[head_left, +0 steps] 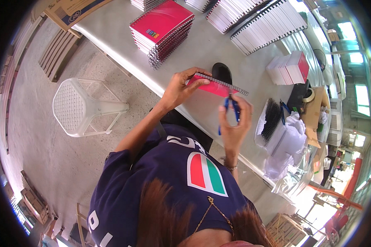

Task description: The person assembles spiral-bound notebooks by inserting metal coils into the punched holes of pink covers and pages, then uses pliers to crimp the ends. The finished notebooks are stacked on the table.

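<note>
A pink spiral notebook [212, 87] is held up over the table edge, its wire coil along the upper side. My left hand [185, 84] grips its left end, thumb on the cover and fingers behind. Blue-handled pliers [236, 110] are in my right hand [237, 119], with their jaws close to the notebook's lower right part, just below the coil's loose end; whether they touch cannot be made out. The coil sticks out past the notebook's right end. Behind the notebook a black oval object [222, 73] lies on the table.
A stack of pink spiral notebooks [163, 24] stands at the far left of the table [198, 49]. White coil-bound stacks [268, 26] lie farther back. On the right are a small notebook pile [290, 68], loose black coils [271, 119] and crumpled white material [290, 140]. A white stool [76, 109] stands left.
</note>
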`<state>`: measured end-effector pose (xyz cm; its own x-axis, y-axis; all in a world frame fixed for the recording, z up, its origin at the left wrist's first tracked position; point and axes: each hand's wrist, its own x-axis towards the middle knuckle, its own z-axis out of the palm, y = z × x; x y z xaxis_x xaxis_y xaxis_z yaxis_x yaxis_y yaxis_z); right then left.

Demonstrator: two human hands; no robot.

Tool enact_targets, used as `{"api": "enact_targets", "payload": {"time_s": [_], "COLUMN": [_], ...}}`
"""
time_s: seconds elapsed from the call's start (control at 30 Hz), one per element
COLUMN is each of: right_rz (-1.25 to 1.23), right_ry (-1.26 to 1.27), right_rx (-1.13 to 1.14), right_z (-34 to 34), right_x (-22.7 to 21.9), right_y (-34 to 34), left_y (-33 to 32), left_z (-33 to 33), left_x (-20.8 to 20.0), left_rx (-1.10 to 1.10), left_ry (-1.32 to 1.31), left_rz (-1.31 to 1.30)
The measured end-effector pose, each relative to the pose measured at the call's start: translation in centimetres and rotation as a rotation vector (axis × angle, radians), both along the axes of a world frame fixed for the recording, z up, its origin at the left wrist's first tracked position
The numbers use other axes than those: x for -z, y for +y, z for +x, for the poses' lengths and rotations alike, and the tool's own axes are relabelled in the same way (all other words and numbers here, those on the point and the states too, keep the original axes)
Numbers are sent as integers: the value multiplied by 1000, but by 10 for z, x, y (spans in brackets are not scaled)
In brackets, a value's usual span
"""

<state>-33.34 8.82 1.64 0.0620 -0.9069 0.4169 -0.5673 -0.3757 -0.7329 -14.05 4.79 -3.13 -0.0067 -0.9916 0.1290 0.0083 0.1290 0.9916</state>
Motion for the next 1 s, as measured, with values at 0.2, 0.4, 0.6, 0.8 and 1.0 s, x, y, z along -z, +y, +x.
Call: {"api": "enact_targets", "payload": {"time_s": [0.2, 0.4, 0.6, 0.8, 1.0], "right_rz": [-8, -50, -62, 942, 973], "right_ry": [80, 83, 129, -1077, -828], "right_rx": [-129, -127, -135, -531, -568], "right_z": [40, 48, 47, 25, -4], "right_x": [11, 18, 17, 15, -22], "right_y": [1, 0, 2, -12, -18], "left_y": [5, 9, 12, 19, 26], "left_z": [2, 3, -3, -11, -8], "left_x": [-5, -6, -2, -1, -28], "left_rx": [-11, -55, -169, -260, -207], "left_ry": [-27, -125, -135, -323, -315], "left_rz": [-30, -46, -122, -165, -111]}}
